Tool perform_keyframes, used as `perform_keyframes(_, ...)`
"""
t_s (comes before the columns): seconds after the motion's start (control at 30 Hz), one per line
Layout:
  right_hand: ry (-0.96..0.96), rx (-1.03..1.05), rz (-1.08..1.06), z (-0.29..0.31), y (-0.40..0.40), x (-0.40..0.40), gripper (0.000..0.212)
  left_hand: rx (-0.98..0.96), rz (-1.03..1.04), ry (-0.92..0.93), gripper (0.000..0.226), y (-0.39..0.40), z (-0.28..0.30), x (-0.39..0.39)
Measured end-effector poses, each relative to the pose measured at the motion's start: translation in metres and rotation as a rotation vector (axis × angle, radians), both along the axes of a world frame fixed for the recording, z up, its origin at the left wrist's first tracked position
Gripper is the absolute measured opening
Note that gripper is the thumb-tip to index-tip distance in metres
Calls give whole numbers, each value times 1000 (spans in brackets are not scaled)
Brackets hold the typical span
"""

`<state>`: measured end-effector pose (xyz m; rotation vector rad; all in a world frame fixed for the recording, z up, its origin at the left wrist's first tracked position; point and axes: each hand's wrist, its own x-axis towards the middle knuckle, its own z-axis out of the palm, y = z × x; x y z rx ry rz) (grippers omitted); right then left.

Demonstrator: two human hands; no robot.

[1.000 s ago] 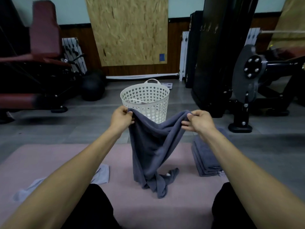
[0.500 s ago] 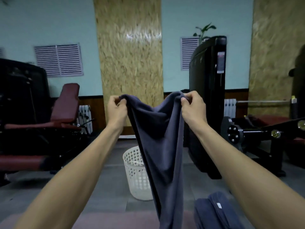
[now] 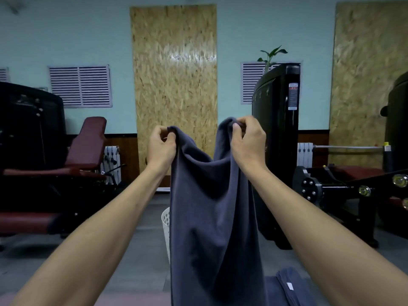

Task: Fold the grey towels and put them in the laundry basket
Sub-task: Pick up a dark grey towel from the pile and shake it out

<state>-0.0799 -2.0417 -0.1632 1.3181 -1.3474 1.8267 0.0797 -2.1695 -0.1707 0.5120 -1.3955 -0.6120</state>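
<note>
A grey towel (image 3: 212,217) hangs straight down in front of me, held up at head height by its top edge. My left hand (image 3: 160,146) pinches one top corner and my right hand (image 3: 248,142) pinches the other, with the edge sagging between them. Behind the towel only a thin strip of the white perforated laundry basket (image 3: 165,226) shows on the floor; the rest is hidden. A stack of folded grey towels (image 3: 289,286) lies at the lower right.
A black weight machine (image 3: 276,138) stands just right of the towel. A red-padded bench machine (image 3: 66,164) fills the left side, and another black machine (image 3: 353,191) the right. Grey floor (image 3: 136,257) lies between me and the basket.
I have lifted the towel from low over the mat to head height, and my view has tilted up. The towel now hangs full length and covers most of the basket.
</note>
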Motion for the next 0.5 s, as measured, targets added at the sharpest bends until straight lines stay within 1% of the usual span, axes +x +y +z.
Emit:
perform_keyframes(0.1, -112, 195, 20, -28, -16, -22, 11, 47, 55, -129, 7, -24, -34, -12)
perform_keyframes(0.17, -153, 354, 20, -46, -31, -37, 10, 90, 79, -238, 8, -43, -52, -25)
perform_keyframes(0.27, -205, 525, 19, -63, -57, -60, 9, 190, 142, -463, 12, -76, -64, -44)
perform_keyframes(0.33, -222, 592, 19, -63, -79, -77, 11, 264, 138, -537, 13, -105, -60, -60)
perform_keyframes(0.37, -222, 604, 15, -59, -89, -84, 11, 289, 126, -525, 13, -118, -56, -68)
perform_keyframes(0.4, -221, 596, 20, -52, -98, -90, 11, 308, 97, -461, 13, -129, -49, -76)
perform_keyframes(0.5, -211, 477, 68, -22, -123, -102, 8, 284, 4, -157, 11, -151, -21, -92)
